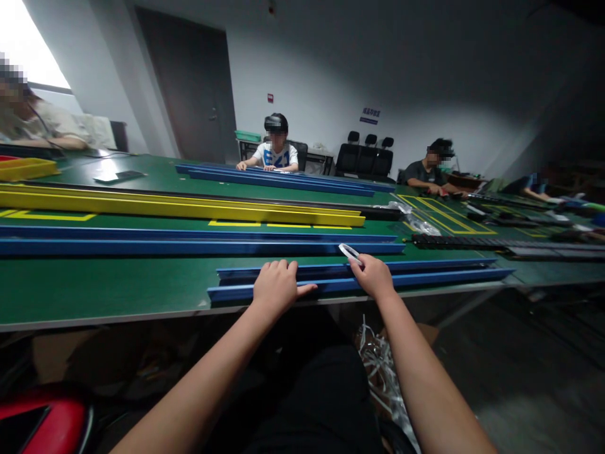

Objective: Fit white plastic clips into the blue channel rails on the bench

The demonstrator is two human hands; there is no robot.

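A long blue channel point(425, 278) lies along the near edge of the table. My left hand point(276, 285) is closed over its left part, fingers bent across the channel and thumb stretched to the right along the near wall. Farther right, my right hand point(373, 276) pinches a thin white ring point(348, 252) that looks like a roll of tape, held tilted just above the far wall of the same channel. Whether a strip runs from the roll to the channel is not clear. My palms hide part of the channel.
Beyond lie another blue channel point(189, 248), a yellow channel point(189, 209) and more blue channels point(283, 180). Dark strips point(472, 243) and clear plastic wrap point(416, 221) are to the right. Co-workers sit around the green table point(118, 284). White strips point(382, 372) hang below its edge.
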